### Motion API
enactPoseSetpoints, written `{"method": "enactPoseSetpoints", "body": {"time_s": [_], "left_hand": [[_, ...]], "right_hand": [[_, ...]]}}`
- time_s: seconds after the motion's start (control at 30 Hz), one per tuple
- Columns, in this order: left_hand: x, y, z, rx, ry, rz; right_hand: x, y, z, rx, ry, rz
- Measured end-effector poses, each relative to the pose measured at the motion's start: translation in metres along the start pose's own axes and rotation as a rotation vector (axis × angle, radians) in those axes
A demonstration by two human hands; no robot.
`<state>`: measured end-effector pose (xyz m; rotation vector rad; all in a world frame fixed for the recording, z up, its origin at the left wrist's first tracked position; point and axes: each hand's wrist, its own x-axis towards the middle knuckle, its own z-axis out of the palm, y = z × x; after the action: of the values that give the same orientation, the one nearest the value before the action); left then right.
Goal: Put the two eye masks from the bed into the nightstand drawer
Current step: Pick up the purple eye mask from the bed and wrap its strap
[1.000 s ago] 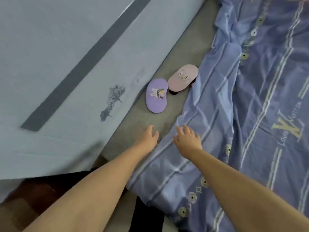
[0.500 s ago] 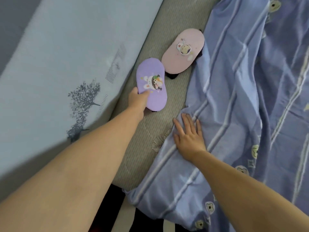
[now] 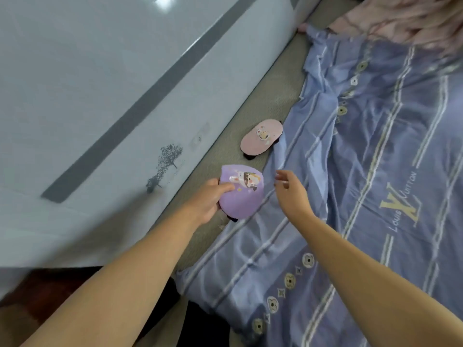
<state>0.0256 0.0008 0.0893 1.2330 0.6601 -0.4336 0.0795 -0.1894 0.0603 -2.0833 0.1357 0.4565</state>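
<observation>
My left hand (image 3: 206, 202) grips a purple eye mask (image 3: 244, 196) with a cartoon figure printed on it, lifted off the grey mattress strip (image 3: 273, 96). A pink eye mask (image 3: 260, 140) with a small cartoon patch lies farther up that strip, against the edge of the blue quilt. My right hand (image 3: 288, 190) hovers just right of the purple mask with its fingers loosely apart and nothing in it. The nightstand drawer is not in view.
A pale blue headboard (image 3: 100, 96) with a grey stripe and a tree print runs along the left. A blue striped quilt (image 3: 363, 196) covers the right side of the bed. Pink fabric (image 3: 400, 18) lies at the top right. Dark floor (image 3: 45, 286) shows at the lower left.
My left hand has picked the purple mask up from the mattress and drawn it back toward me. My right hand has lifted off the quilt and now hovers beside the mask.
</observation>
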Motion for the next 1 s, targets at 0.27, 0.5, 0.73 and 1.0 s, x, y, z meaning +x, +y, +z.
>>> {"method": "enactPoseSetpoints", "body": {"time_s": [0.27, 0.5, 0.73, 1.0], "left_hand": [[-0.177, -0.014, 0.057, 0.204, -0.044, 0.289], [-0.285, -0.021, 0.074, 0.296, 0.132, 0.518], [-0.362, -0.037, 0.06, 0.199, 0.438, 0.704], [-0.454, -0.109, 0.051, -0.001, 0.371, 0.73]], "right_hand": [[-0.146, -0.061, -0.088, -0.132, -0.274, -0.624], [-0.241, -0.096, -0.102, -0.233, -0.525, -0.736], [-0.299, -0.12, -0.099, -0.045, -0.541, -0.686], [-0.386, -0.12, -0.066, 0.433, -1.014, -0.362]]}}
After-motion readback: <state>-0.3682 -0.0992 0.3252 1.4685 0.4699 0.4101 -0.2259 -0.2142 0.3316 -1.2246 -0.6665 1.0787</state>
